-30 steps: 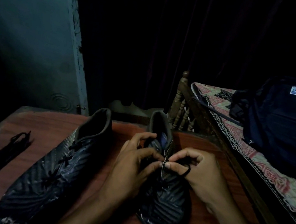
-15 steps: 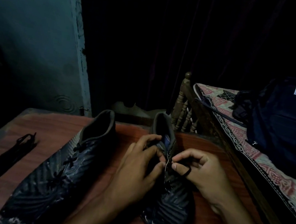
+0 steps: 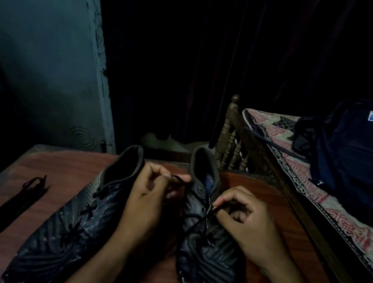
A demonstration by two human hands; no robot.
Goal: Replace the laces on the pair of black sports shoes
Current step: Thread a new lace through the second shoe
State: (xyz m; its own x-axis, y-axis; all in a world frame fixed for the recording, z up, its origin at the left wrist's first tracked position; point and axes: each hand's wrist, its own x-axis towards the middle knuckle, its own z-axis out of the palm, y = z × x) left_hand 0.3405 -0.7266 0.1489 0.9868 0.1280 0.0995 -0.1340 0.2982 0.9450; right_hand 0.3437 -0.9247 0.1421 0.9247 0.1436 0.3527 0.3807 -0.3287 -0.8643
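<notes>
On the red-brown tabletop, nearest the camera: two black sports shoes, toes toward the viewer, heels away. Right shoe lying between the two forearms, sole down, upper streaked with pale marks. Directly over its lacing area, right hand, fingers curled, thumb and forefinger pinching a black lace that runs down across the eyelets. Left of the right shoe and just above its collar, left hand, fingers curled, pinching the other end of the same lace near the fingertips; lace stretched loosely between the two hands. Left of the right shoe, beyond the left forearm, left shoe, angled with toe out to the left, laced with dark lacing up its throat. Farther left of that shoe, near the tabletop's edge, a dark bundle of spare laces, lying straight and apart from both shoes. Right of the right shoe, past the tabletop's edge, a wooden bed frame with turned spindles, a patterned bed cover in red and cream, and on it a dark blue backpack with a small white label. Behind the shoes, a blue-grey door to the left and a dark curtain in the middle.
</notes>
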